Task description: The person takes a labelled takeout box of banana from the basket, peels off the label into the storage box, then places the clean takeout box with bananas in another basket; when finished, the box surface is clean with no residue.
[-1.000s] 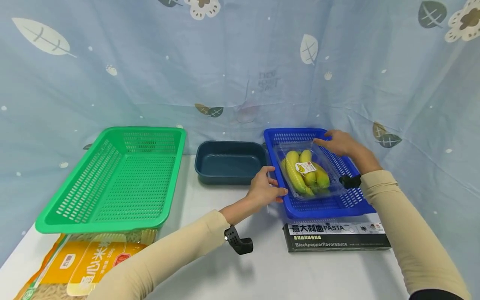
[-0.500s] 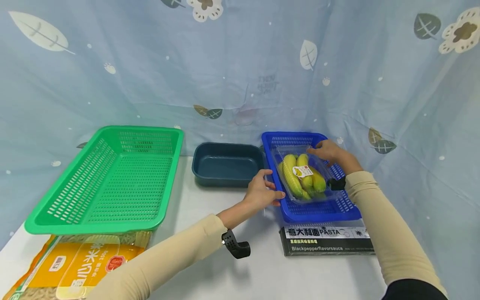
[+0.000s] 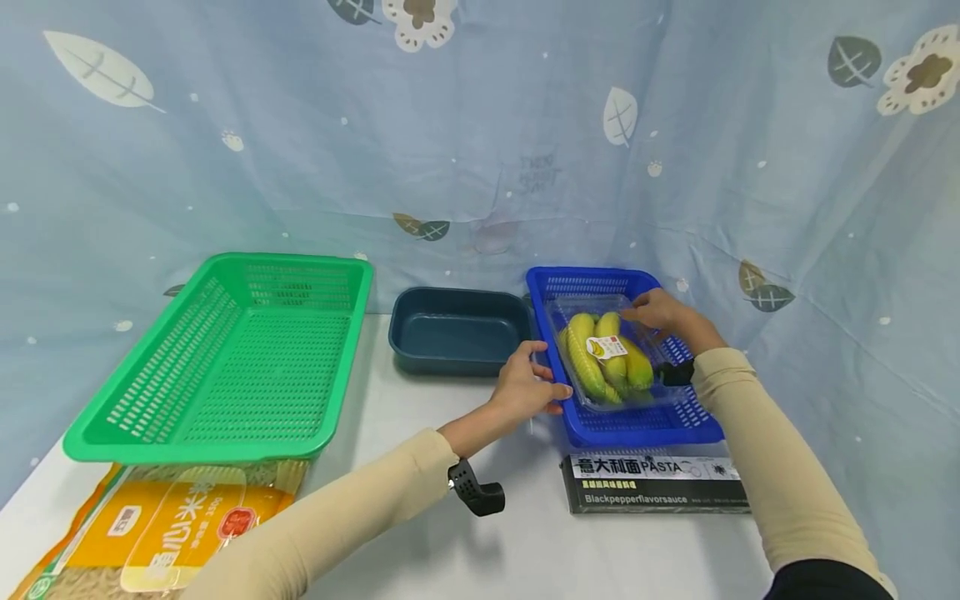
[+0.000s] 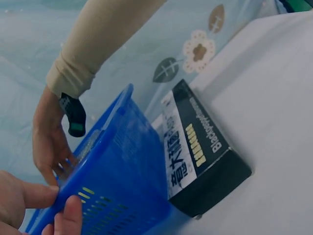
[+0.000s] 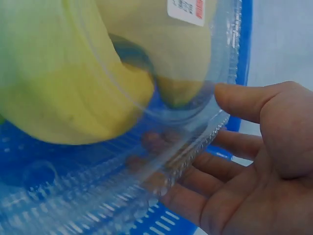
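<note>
A clear plastic box of bananas (image 3: 608,367) with a white label sits inside the blue basket (image 3: 622,435) at the right of the table. My right hand (image 3: 667,317) reaches in over the basket's far right side. The right wrist view shows the right thumb (image 5: 239,100) over the clear box's edge, the other fingers underneath, seen through the plastic. With my left hand (image 3: 519,387) I grip the basket's left rim. In the left wrist view, the left thumb (image 4: 41,195) lies on the rim and the fingers lie outside the slotted wall.
A black pasta box (image 3: 652,496) lies just in front of the blue basket. A dark teal tub (image 3: 465,367) stands left of the basket. Farther left is a green basket (image 3: 341,375), with an orange noodle bag (image 3: 180,525) at its front edge. A curtain (image 3: 465,125) hangs behind.
My right hand has moved a little left and down, from near the basket's far rim to the edge of the clear box. My left hand keeps its place on the blue rim.
</note>
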### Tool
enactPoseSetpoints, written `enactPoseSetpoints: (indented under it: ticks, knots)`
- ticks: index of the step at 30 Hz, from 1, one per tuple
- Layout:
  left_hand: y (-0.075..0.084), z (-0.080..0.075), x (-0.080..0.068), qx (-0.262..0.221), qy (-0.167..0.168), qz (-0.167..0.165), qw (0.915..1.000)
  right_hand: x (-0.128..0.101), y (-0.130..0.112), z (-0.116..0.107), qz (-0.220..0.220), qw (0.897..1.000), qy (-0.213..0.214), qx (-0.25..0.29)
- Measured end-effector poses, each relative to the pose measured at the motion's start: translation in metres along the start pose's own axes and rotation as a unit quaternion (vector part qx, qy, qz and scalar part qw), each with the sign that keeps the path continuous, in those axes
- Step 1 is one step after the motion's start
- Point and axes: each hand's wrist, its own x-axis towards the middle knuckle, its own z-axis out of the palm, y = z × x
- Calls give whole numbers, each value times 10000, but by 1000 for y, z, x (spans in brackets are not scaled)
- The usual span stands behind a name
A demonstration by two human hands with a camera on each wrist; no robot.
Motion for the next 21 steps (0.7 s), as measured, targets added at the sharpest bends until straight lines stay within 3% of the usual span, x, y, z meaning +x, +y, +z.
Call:
enactPoseSetpoints:
  ticks: [5, 13, 21]
  knots:
    - [1, 0, 0, 42, 10, 4, 10000, -11, 1, -6, -79, 9983, -56, 577]
    - [3, -1, -2, 43, 18, 21, 10000, -21, 6, -15, -81, 9953, 278, 919]
    - [4, 1, -7, 52, 16, 43, 10000, -39, 8, -24, -233, 9821, 1181, 1452]
